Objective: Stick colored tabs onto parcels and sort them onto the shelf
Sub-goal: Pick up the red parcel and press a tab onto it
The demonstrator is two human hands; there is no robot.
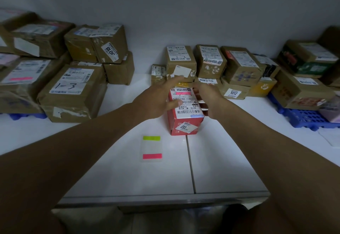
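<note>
Forearms: both reach forward from the bottom edge, over the white table [220,169].
Tab sheet [152,148]: clear strip flat on the table, near side of the parcel; green tab at far end, pink tab at near end.
Red parcel [184,111]: small red box standing on the table centre, white barcode label on top with a pink tab stuck near its far edge, tilted "03" sticker on the near face.
Left hand [160,99]: thumb curled onto the top label, fingers round the left side, gripping.
Right hand [208,98]: fingers wrapped on the right side, gripping.
Brown parcels [73,90]: stacked left, behind and right, some on a blue pallet [303,117].
</note>
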